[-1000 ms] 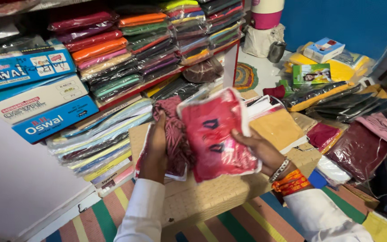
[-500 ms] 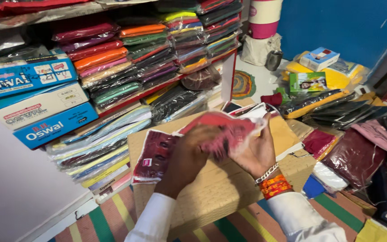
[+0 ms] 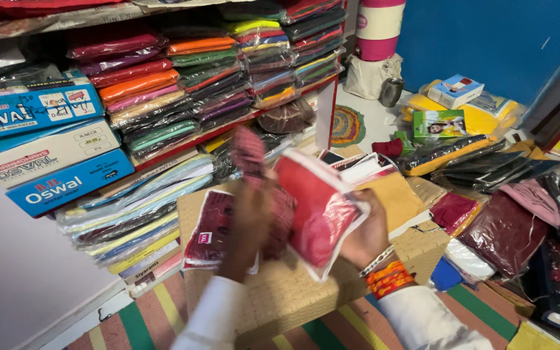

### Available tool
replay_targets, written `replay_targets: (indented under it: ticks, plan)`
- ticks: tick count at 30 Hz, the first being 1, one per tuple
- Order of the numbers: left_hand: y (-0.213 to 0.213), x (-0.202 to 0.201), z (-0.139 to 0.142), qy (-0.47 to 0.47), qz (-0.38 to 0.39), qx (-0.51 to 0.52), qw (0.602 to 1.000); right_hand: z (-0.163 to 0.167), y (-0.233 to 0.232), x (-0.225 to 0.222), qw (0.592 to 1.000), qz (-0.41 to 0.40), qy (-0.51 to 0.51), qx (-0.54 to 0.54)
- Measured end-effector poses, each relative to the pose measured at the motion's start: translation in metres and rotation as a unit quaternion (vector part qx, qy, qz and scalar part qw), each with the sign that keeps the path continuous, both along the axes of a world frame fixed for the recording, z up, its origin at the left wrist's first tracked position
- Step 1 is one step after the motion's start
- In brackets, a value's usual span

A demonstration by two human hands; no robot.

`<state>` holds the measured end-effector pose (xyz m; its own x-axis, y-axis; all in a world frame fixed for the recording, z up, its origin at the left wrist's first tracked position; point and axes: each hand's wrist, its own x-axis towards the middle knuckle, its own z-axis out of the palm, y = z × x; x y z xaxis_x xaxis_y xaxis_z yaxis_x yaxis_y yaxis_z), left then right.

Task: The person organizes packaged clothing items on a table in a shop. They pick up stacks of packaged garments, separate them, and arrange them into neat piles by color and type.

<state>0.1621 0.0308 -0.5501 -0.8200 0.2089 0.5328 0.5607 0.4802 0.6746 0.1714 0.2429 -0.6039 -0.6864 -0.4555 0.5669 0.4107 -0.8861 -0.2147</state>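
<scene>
My right hand grips a clear plastic packet of red cloth from below and behind, tilting it upright over a tan woven stool. Orange and silver bangles sit on that wrist. My left hand is blurred with motion and is closed on a maroon patterned cloth that sticks up just left of the red packet. A second packet of dark red cloth lies flat on the stool, under my left forearm. Both sleeves are white.
Shelves of folded cloth packets fill the left and back. Blue and white boxes stack at far left. More packets lie heaped at right, small boxes by a blue wall. A striped mat covers the floor.
The red packet, pressed low on the stool half a second ago, is raised upright again. My left hand has lifted the maroon cloth up beside it.
</scene>
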Motion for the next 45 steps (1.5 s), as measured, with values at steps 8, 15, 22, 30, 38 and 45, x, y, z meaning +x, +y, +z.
replay_targets:
  ticks: [8,15,22,30,38,45]
  plan:
    - [0.070,0.053,-0.012,0.176,0.000,-0.131,0.976,-0.001,-0.011,0.004,0.953,-0.200,-0.180,0.138]
    - [0.026,-0.001,0.004,0.163,0.155,-0.033,0.974,0.014,-0.021,0.019,0.989,-0.034,-0.078,0.119]
    - [0.024,-0.001,-0.003,0.042,0.065,0.110,0.991,0.036,-0.024,0.029,0.966,-0.092,-0.143,0.193]
    - [0.065,0.014,-0.008,-0.303,-0.081,0.355,0.881,-0.017,0.013,0.006,0.935,-0.149,-0.139,0.289]
    - [0.000,-0.005,0.016,-0.034,-0.068,0.416,0.906,-0.004,0.006,0.010,0.963,-0.136,-0.137,0.187]
    - [-0.013,-0.014,0.019,-0.098,-0.078,0.162,0.979,0.000,0.005,0.009,0.967,-0.100,-0.131,0.196]
